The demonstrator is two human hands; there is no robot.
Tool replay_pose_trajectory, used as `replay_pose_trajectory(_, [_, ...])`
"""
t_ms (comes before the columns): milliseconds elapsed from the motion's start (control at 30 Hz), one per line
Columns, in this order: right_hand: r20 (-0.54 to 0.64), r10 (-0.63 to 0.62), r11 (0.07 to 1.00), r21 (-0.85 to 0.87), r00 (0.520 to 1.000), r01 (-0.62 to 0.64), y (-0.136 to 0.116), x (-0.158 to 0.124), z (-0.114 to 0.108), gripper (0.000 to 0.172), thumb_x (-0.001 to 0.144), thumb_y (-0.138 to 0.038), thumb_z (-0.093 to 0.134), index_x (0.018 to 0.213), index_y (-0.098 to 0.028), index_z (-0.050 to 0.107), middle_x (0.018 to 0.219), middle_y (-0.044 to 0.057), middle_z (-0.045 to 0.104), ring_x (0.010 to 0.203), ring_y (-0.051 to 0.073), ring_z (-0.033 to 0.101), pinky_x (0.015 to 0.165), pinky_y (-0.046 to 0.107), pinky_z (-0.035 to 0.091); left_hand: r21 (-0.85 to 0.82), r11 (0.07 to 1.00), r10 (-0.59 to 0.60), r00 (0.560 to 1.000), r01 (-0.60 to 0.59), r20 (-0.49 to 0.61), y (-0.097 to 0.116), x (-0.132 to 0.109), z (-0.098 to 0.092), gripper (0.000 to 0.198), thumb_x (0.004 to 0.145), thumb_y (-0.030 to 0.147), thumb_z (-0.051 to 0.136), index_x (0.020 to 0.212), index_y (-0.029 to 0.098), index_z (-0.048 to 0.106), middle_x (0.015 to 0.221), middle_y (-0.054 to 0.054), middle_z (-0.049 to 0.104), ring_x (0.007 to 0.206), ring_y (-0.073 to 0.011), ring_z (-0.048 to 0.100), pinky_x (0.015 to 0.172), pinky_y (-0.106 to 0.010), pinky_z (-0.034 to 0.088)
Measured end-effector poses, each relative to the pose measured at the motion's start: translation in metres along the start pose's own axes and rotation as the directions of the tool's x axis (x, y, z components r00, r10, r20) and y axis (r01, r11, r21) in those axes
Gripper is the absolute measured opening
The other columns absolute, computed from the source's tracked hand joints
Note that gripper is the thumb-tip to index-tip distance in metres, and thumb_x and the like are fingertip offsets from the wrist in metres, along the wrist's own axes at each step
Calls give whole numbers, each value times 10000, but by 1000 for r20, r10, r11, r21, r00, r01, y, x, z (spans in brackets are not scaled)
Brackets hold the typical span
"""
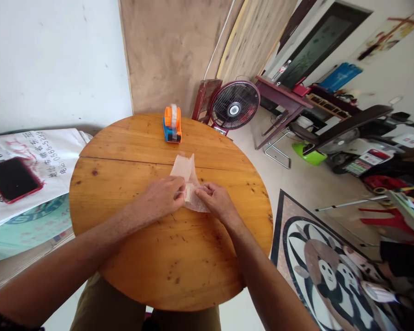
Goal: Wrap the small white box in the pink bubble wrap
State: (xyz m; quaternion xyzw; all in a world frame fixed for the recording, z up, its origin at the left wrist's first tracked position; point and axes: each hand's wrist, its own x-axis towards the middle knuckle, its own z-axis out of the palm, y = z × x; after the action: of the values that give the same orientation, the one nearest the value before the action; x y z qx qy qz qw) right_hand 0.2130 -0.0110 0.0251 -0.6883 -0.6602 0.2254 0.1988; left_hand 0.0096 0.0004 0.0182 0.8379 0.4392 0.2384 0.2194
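A sheet of translucent bubble wrap lies in the middle of the round wooden table, its far end flat and its near end gathered between my hands. A small pale object shows through the wrap; its kind I cannot make out. My left hand pinches the wrap's left side with curled fingers. On the opposite side, my right hand presses thumb and fingers together on the wrap's edge. Beyond both hands, an orange and blue tape dispenser with a roll of clear tape stands near the table's far edge.
A red-edged phone rests on white sacks left of the table. A dark red fan stands behind it at the right. Farther right are a desk, a chair and a panda-patterned floor panel.
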Motion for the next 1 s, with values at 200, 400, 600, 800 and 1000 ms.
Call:
replay_pose_trajectory(200, [-51, 21, 999, -26, 999, -22, -2, 3, 8, 258, 746, -389, 552, 580, -214, 462, 554, -37, 473, 535, 120, 417, 512, 240, 272, 38, 997, 63, 997, -61, -34, 0, 1, 1, 70, 864, 169, 475, 848, 206, 532, 888, -48, 663, 831, -203, 612, 738, -316, 442])
replay_pose_trajectory(400, [-122, 61, 995, -73, 991, -70, -12, 2, 16, 196, 729, -362, 555, 611, -210, 515, 596, -19, 530, 590, 137, 454, 573, 262, 283, 146, 978, 168, 979, -150, -118, -3, 0, 3, 81, 868, 148, 512, 844, 182, 581, 1036, -100, 688, 1051, -269, 594, 923, -401, 445])
replay_pose_trajectory(600, [-123, 105, 987, 134, 987, -88, -14, 7, 17, 177, 645, -318, 603, 558, -206, 497, 560, -36, 476, 568, 122, 424, 557, 254, 291, 148, 966, 235, 959, -212, -158, -4, -1, 4, 117, 875, 125, 510, 837, 161, 615, 1013, -96, 691, 971, -244, 580, 877, -373, 464])
replay_pose_trajectory(800, [-92, 145, 915, 392, 985, -98, -19, 5, 17, 312, 654, -479, 615, 598, -213, 463, 546, -62, 417, 513, 93, 358, 499, 240, 314, 108, 972, 222, 967, -209, -127, -2, 0, 2, 131, 864, 115, 516, 827, 163, 632, 904, -75, 715, 935, -242, 574, 846, -372, 475])
replay_pose_trajectory(1000, [-41, 158, 785, 612, 987, -100, -32, 3, 17, 321, 609, -466, 700, 611, -185, 544, 544, -53, 496, 499, 82, 390, 494, 234, 318, 128, 976, 189, 976, -174, -112, -2, -1, -1, 122, 837, 138, 559, 814, 184, 670, 881, -57, 742, 941, -258, 587, 862, -396, 443])
